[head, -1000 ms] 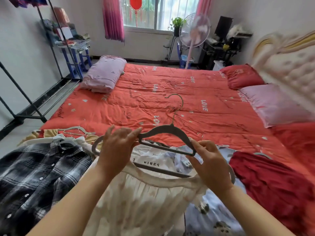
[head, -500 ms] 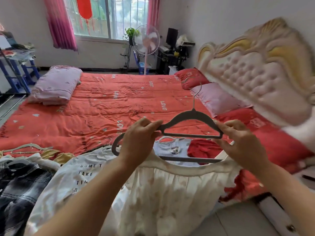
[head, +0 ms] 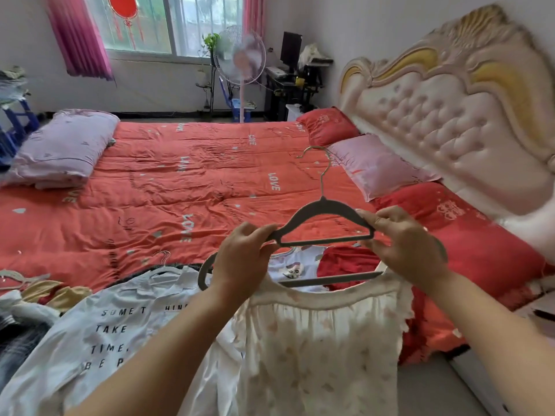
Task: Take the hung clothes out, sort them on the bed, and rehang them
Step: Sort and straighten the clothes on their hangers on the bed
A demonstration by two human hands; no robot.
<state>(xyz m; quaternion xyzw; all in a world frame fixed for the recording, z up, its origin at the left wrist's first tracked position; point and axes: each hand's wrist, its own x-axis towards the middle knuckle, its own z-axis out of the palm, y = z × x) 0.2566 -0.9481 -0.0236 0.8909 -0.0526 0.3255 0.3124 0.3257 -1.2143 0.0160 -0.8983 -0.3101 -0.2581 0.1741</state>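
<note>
Two hands: left hand (head: pixel 240 259), right hand (head: pixel 405 244). Three hangers: grey hanger (head: pixel 323 204) in both hands, white hanger (head: pixel 168 270) and pale hanger (head: pixel 18 276) left of the left hand. Two curtains (head: pixel 81 37) (head: pixel 253 13), one fan (head: pixel 240 55) beyond.

both hands, left hand (head: pixel 240 259) and right hand (head: pixel 405 244), hold a grey hanger (head: pixel 322 223) bearing a cream top (head: pixel 318 349).

The left hand (head: pixel 240 259) covers the left shoulder of the grey hanger (head: pixel 322 205), and the right hand (head: pixel 405 247) covers its right end. The cream dress (head: pixel 315 340) runs off the bottom edge. A forearm hides part of the lettering on the white T-shirt (head: pixel 99 334). The headboard (head: pixel 450 109) smears into blur at the right edge. A dark garment (head: pixel 15 346) is cut off at the left.
</note>
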